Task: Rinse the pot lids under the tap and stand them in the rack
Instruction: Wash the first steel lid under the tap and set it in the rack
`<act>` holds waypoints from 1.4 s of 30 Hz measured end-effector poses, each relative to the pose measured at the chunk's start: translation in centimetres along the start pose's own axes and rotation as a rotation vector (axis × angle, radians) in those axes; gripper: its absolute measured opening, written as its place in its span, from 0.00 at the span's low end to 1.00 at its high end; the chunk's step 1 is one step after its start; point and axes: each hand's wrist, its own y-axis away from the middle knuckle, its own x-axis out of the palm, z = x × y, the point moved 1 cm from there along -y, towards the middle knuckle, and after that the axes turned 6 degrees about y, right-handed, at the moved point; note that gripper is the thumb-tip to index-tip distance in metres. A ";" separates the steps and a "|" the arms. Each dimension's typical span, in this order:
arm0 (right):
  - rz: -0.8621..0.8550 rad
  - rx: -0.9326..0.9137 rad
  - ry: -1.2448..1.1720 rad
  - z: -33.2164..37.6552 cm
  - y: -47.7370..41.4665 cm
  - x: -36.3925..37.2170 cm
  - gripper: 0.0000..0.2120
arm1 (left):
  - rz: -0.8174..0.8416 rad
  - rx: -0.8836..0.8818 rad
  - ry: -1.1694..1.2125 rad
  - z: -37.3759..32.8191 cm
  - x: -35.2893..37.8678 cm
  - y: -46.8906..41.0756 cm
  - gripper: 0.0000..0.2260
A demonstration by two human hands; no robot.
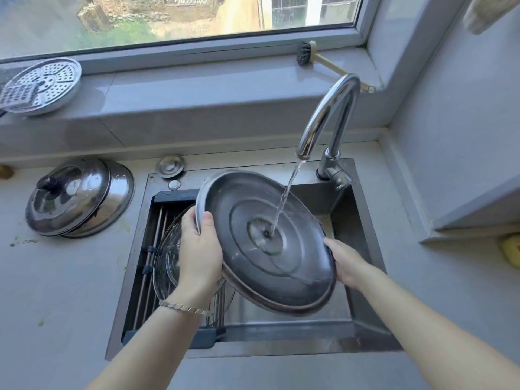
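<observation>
Hands (200, 249) (right (347, 264) seemingly underneath) grip steel lid (253, 215) rim.

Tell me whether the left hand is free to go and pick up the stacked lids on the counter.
Probably not yet. The left hand grips the rim of the steel lid under the water stream, sharing its hold with the right hand. The path to the stacked lids itself looks open.
</observation>
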 end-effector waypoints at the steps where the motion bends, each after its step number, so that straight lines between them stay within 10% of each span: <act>1: -0.088 -0.031 0.066 0.1 0.1 -0.7 0.11 | 0.040 -0.088 0.013 1.0 0.2 -0.1 0.14; 8: -0.505 -0.405 0.553 3.2 2.9 -6.0 0.12 | 0.139 -0.676 0.130 6.7 1.3 1.3 0.07; 24: -0.536 -0.839 0.409 6.3 4.6 -4.1 0.19 | 0.079 -0.687 0.480 10.4 1.2 -0.9 0.21; 36: -0.242 -0.502 0.289 1.6 2.8 1.3 0.17 | -0.020 0.032 -0.021 -2.0 -3.0 -2.3 0.05; 42: -0.109 -0.186 0.789 0.4 2.3 1.4 0.12 | 0.247 -0.158 -0.133 -4.9 -1.4 -2.1 0.03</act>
